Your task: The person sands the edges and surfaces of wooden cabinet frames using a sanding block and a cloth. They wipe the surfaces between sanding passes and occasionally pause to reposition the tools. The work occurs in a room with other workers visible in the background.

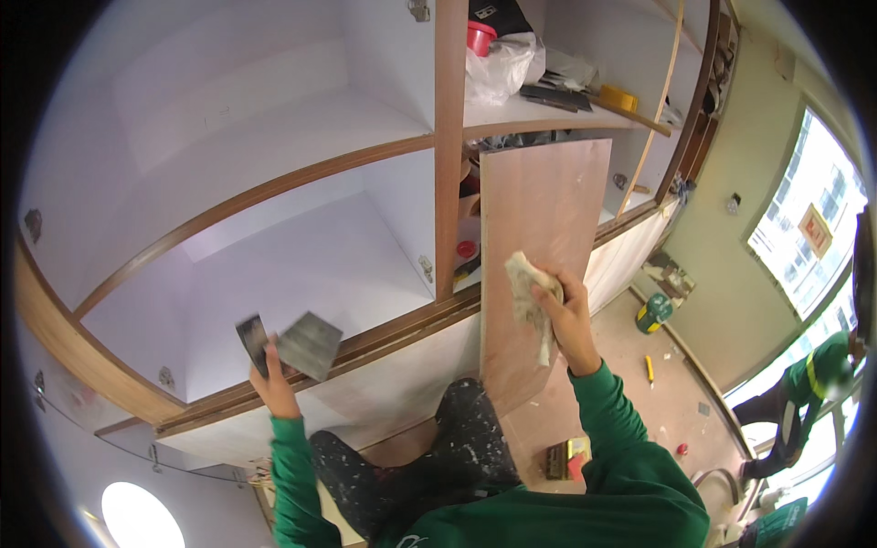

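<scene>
My left hand [275,383] is in front of the lower left cabinet opening, by its wooden front edge. It grips a dark flat block [252,341], and a grey square sheet [312,344], which looks like sandpaper, sticks out on its right side. Blur hides how the two meet in my fingers. In my right hand [570,316] is a crumpled, stained off-white rag [527,291]. The rag is in front of a tall plywood panel [541,198] that stands upright against the cabinet; I cannot tell whether they touch.
Wooden cabinet rails [449,171] frame the openings. Plastic bags [503,68], a red tub [482,39] and a yellow box [618,99] sit on the right shelf. A green bucket [654,313], yellow cutter [649,370] and tin [567,459] are on the floor. Another person [815,383] is near the window.
</scene>
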A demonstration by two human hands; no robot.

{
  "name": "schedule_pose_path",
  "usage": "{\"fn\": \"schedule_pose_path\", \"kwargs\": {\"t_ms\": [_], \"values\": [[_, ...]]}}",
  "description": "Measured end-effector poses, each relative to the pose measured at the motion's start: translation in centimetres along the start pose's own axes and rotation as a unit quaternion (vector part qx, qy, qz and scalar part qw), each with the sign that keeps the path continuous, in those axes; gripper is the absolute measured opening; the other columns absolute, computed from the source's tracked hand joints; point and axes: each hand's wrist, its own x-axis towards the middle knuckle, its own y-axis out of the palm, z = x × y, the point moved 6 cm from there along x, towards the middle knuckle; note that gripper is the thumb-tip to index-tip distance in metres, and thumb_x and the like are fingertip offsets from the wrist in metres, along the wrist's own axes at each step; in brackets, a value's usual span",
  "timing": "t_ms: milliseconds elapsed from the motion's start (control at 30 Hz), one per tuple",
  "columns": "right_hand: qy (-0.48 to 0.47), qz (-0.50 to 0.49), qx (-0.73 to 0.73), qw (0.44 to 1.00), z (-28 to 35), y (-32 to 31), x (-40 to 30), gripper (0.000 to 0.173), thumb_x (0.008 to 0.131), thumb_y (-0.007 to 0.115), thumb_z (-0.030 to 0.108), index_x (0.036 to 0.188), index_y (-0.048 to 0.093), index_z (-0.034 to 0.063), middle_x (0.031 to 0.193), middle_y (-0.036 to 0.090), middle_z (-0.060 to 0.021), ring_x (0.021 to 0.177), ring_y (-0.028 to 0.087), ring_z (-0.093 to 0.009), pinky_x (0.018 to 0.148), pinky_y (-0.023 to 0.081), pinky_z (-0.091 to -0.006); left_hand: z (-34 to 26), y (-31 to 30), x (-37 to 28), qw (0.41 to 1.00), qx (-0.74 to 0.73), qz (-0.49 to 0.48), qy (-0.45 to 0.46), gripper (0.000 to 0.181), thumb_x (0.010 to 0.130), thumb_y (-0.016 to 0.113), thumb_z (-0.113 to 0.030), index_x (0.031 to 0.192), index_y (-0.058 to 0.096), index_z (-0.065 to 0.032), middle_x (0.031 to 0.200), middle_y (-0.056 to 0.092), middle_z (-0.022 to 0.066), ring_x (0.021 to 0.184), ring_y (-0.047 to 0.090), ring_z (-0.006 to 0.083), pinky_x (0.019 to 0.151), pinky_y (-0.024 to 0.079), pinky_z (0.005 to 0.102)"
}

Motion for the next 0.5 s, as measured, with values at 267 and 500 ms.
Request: {"fn": "schedule_pose_path", "kwargs": {"t_ms": [267,500], "values": [[-0.467,0.063,-0.350,0.810,16.6,6.3,8.7,0.043,0.086,0.069,-0.005,0.127,0.068,0.0076,0.124,0.063,-0.0146,0.102,0.064,-0.032,0.088,0.052,-0.0370,5.6,5.0,11.1,0.997,0.000,0.077,-0.002,0.038,0.105,0.063,-0.036,0.117,0.074,-0.0020,0.084,0.064,-0.0005,0.070,0.057,0.0088,0.060,0.048,0.0269],[-0.561,0.062,-0.369,0.739,18.0,12.0,14.0,0.043,0.084,0.070,-0.006,0.123,0.072,0.0102,0.123,0.063,-0.0116,0.108,0.063,-0.035,0.091,0.053,-0.0421,12.2,4.3,10.3,0.997,-0.006,0.066,-0.046,0.030,0.104,0.064,-0.030,0.113,0.073,-0.0024,0.084,0.066,-0.0004,0.068,0.058,0.0078,0.060,0.048,0.0261]]}}
